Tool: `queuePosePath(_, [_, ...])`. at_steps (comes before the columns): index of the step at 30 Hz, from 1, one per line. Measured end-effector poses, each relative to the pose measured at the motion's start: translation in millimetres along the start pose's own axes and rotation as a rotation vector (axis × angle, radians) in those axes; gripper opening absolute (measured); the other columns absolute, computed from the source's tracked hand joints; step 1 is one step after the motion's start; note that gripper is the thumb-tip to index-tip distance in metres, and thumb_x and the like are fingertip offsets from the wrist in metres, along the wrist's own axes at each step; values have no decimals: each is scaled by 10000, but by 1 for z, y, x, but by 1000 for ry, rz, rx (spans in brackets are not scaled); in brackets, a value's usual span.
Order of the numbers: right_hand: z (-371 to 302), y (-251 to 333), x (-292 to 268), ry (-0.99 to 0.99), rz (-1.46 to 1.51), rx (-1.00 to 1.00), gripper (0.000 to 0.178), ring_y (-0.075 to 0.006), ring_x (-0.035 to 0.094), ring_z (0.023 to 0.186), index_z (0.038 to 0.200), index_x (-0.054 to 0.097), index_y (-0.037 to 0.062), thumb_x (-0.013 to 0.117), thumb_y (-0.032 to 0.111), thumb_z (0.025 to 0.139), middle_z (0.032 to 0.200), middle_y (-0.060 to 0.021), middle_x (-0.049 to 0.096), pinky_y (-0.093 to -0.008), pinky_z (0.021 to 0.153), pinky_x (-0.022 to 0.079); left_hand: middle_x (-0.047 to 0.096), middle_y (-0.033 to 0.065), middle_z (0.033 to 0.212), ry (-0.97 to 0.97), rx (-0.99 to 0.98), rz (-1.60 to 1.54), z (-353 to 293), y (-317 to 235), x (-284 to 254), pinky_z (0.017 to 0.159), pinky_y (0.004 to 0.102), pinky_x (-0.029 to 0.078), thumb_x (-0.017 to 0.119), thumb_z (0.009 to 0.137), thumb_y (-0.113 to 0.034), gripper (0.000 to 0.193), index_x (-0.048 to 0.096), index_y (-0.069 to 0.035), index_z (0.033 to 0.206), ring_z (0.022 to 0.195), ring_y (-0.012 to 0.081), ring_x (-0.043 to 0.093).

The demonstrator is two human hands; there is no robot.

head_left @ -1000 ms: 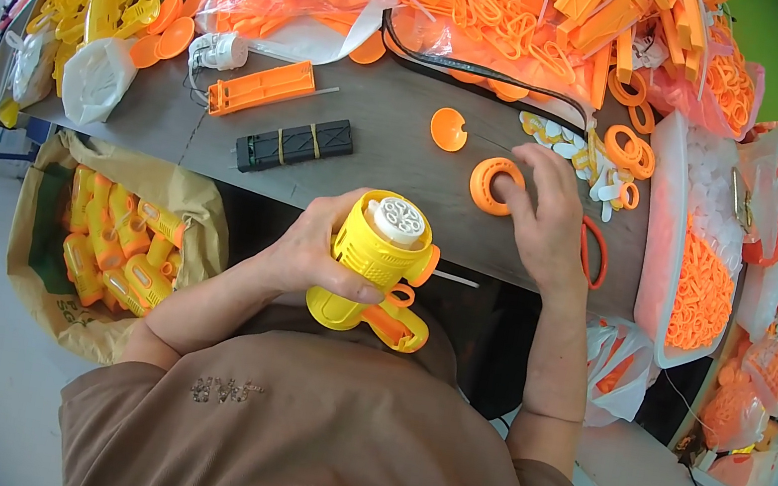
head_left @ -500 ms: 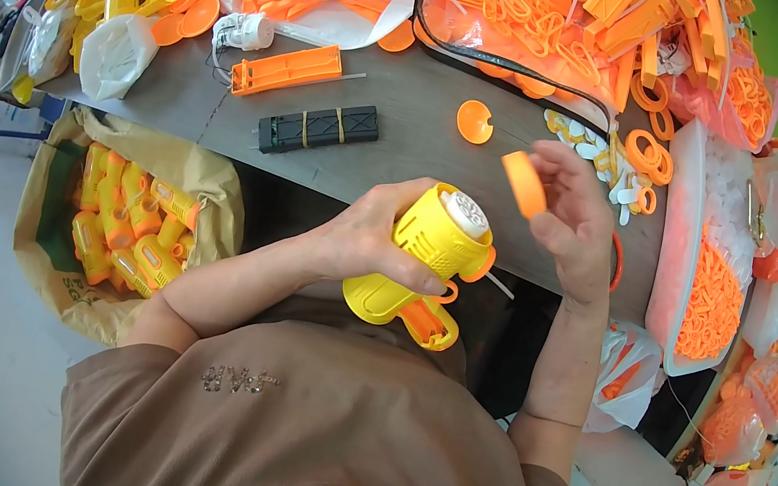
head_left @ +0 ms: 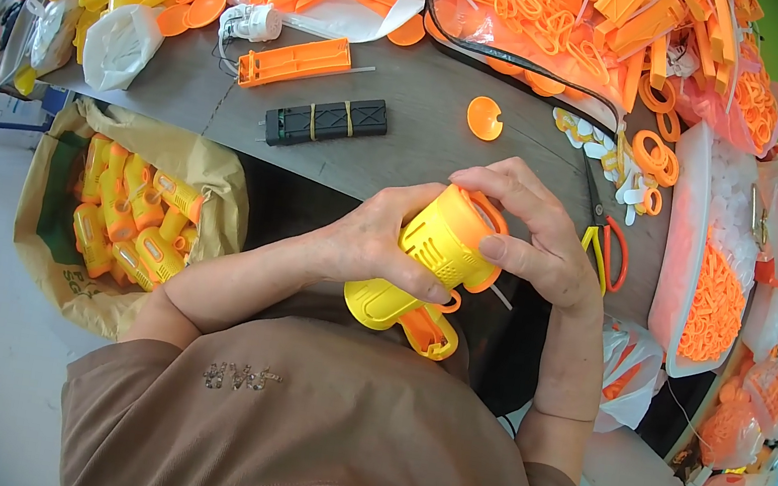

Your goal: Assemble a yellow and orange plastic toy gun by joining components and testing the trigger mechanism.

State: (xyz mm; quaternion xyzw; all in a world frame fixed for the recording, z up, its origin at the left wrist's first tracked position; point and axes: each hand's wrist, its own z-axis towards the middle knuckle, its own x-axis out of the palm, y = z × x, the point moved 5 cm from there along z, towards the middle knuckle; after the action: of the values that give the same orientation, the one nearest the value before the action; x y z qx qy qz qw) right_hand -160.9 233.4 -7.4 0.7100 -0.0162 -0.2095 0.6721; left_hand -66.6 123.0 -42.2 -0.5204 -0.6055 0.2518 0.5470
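My left hand (head_left: pixel 373 236) is wrapped round a yellow plastic toy gun (head_left: pixel 428 254), tilted with its round end up and to the right. An orange ring (head_left: pixel 487 211) now sits at that round end, over where the white insert was. With fingers and thumb, my right hand (head_left: pixel 536 235) grips the ring against the rim; whether it is fully seated I cannot tell. Below my left hand the toy's handle (head_left: pixel 428 331) hangs with its orange inside showing. A thin pale rod sticks out at the right, beside an orange round part.
On the grey table lie a black battery-like block (head_left: pixel 327 121), an orange tray part (head_left: pixel 295 63), an orange notched disc (head_left: pixel 485 118) and scissors (head_left: pixel 602 230). A paper bag (head_left: pixel 225 209) of yellow toys stands at the left. A white bin (head_left: pixel 678 246) with orange rings stands at the right.
My right hand has brought the orange ring left and down onto the toy's round end, covering the white insert. The scissors, mostly hidden behind that hand before, now show.
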Motion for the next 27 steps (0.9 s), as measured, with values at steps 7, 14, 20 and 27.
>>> queuePosePath(7, [-8,-6,17,2,22,2,553,-223,492,992,1188,548,-21,559,411,844,1064,-122,505,-312,877,388,594,92,1002,-10,40,-26,-7,17,-1,818,309,488,765,606,-140,637,488,6,1160,918,176,598])
queuePosePath(14, [-23,-17,39,-91,-133,-37,545,-251,488,1004,1274,487,-22,419,403,940,1103,-145,483,-322,900,380,537,116,1086,-82,-43,1,-19,40,-2,850,322,472,768,609,-155,773,385,25,1256,1005,191,554])
queuePosePath(20, [-28,-13,44,-119,-293,-80,582,-292,458,1095,1289,466,-25,411,442,947,1226,-184,432,-370,962,355,486,112,1180,-113,148,-52,-22,29,2,911,329,440,778,607,-140,867,322,-51,1339,1103,198,493])
queuePosePath(27, [-51,2,61,-453,-275,-174,474,-313,517,1085,1141,542,-42,672,284,823,1180,-186,503,-378,921,422,525,85,1127,-53,125,-90,-25,41,-3,897,336,442,781,587,-95,833,350,-70,1298,1051,187,521])
